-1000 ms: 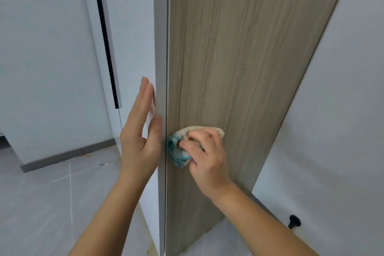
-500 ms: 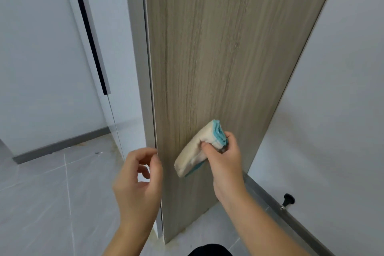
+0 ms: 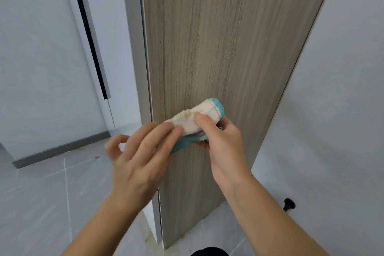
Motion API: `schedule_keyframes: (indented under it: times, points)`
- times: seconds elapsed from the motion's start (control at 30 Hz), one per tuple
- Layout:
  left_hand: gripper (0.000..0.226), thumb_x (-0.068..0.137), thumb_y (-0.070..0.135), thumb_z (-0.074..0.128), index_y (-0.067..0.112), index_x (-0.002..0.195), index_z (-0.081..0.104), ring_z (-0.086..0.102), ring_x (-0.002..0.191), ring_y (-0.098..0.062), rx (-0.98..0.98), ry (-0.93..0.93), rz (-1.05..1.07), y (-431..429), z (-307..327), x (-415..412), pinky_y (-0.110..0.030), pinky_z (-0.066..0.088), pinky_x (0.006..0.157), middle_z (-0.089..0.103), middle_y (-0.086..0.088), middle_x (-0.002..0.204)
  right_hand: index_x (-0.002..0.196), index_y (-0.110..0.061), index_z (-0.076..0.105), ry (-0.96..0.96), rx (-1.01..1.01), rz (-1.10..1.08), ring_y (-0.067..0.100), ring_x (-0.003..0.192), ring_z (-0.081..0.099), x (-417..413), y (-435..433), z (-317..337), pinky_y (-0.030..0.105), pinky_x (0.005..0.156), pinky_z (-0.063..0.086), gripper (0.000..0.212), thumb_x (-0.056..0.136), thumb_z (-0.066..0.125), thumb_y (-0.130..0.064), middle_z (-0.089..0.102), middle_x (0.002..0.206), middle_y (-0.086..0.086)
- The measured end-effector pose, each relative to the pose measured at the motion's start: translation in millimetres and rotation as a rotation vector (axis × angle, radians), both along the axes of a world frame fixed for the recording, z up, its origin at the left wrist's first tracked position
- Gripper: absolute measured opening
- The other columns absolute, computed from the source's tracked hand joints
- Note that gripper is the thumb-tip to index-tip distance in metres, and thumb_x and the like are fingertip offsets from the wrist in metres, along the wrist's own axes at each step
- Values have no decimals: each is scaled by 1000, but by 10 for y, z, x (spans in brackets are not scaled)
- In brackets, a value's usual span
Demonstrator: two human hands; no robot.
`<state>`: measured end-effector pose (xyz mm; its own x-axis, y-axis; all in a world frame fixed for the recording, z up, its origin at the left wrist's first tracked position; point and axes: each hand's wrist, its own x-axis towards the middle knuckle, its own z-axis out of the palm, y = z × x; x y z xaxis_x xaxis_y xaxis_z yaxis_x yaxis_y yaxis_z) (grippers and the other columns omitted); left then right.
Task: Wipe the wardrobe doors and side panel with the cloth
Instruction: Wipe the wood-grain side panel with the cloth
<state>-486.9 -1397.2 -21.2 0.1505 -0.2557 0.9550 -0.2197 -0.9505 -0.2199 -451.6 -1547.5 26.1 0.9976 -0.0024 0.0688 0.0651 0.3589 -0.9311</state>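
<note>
Two hands are on the cloth (image 3: 207, 109) and neither is wiping, so I judge this a pause to refold or turn it, not a stroke. The cloth sits bunched at the centre of the frame, cream with a teal edge. It is held just in front of the wood-grain side panel (image 3: 218, 37), and I cannot tell whether it touches the wood. My right hand (image 3: 220, 141) has its fingers clamped on the cloth's right end, thumb on top and the rest curled beneath. My left hand (image 3: 141, 151) lays its fingers fairly straight over the left end. It is blurred, and I cannot tell whether the thumb closes from below.

How much is done is hard to read. The side panel fills the upper centre and looks even, with no streaks, damp patches or dust lines to separate wiped parts from unwiped ones. The wardrobe door (image 3: 108, 16), at the upper left with its dark vertical strip, gives no sign either way. My guess is that the work is mid-course on the side panel. The stretch down to the floor (image 3: 41, 203) is likely still to do, and the doors cannot be counted as finished from here.
</note>
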Motion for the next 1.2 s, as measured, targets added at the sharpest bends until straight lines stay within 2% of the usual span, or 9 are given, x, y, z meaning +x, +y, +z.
schedule_keyframes:
  times: [0.13, 0.27, 0.43, 0.63, 0.83, 0.97, 1.07, 1.13, 1.2]
  points:
    - [27, 86, 12, 74, 19, 111, 68, 59, 99, -18, 40, -98, -16, 123, 287, 128, -50, 44, 67, 62, 4, 112, 86, -11, 62, -145, -75, -106, 11, 68, 63, 81, 50, 145, 27, 57, 52, 13, 83, 73, -18, 65, 77, 2]
    - [13, 87, 9, 70, 17, 92, 79, 56, 80, -17, 27, -125, 40, 90, 497, 154, -39, 25, 71, 73, 4, 89, 82, -15, 58, -293, -220, -229, 9, 61, 57, 199, 138, 212, 30, 54, 48, 15, 80, 73, -17, 60, 68, -7]
    - [21, 88, 0, 64, 14, 96, 78, 62, 56, -20, 15, 50, 47, 49, 273, 88, -35, 22, 65, 73, 2, 85, 81, -14, 55, -362, -342, -286, 6, 65, 58, 253, 148, -20, 28, 60, 50, 15, 80, 71, -14, 59, 69, -10]
    - [30, 95, 0, 48, 9, 106, 75, 60, 55, -21, 74, 317, -27, 27, -463, 47, -34, 23, 61, 73, -1, 99, 79, -14, 57, -129, -470, -235, 6, 62, 56, 247, -13, -827, 24, 58, 47, 15, 79, 72, -16, 59, 68, -8]
    - [36, 84, -2, 58, 12, 115, 71, 61, 58, -17, 45, 563, -58, -14, -1055, -56, -33, 26, 59, 70, 3, 115, 82, -11, 60, 177, -416, -144, 9, 57, 64, 321, -115, -1298, 26, 47, 51, 14, 78, 73, -10, 67, 82, 12]
    - [20, 87, 23, 63, 17, 101, 75, 54, 71, -3, -259, 627, -153, -90, -1025, -244, -20, 40, 60, 70, 11, 110, 84, -10, 60, 207, -363, -122, 13, 61, 69, 356, -118, -1338, 40, 60, 60, 15, 78, 73, -11, 69, 86, 14]
    - [15, 89, 29, 64, 24, 77, 71, 46, 54, 6, -683, 832, -166, -230, -895, -446, -6, 35, 55, 57, 33, 70, 86, -5, 59, 231, -351, -105, 13, 62, 69, 345, -127, -1334, 41, 63, 60, 18, 78, 74, -12, 68, 87, 16]
    - [25, 93, 30, 60, 28, 70, 70, 51, 50, -3, -1034, 1120, -167, -318, -826, -435, -12, 37, 54, 64, 28, 63, 86, -3, 59, 238, -360, -97, 12, 61, 69, 353, -129, -1311, 43, 64, 60, 21, 78, 74, -12, 68, 87, 17]
    - [30, 96, 39, 51, 25, 80, 73, 47, 42, -7, -1385, 1356, -256, -366, -791, -328, -23, 35, 51, 74, 14, 81, 88, -1, 58, 240, -380, -97, 13, 60, 70, 357, -131, -1289, 47, 66, 60, 23, 77, 75, -13, 68, 85, 15]
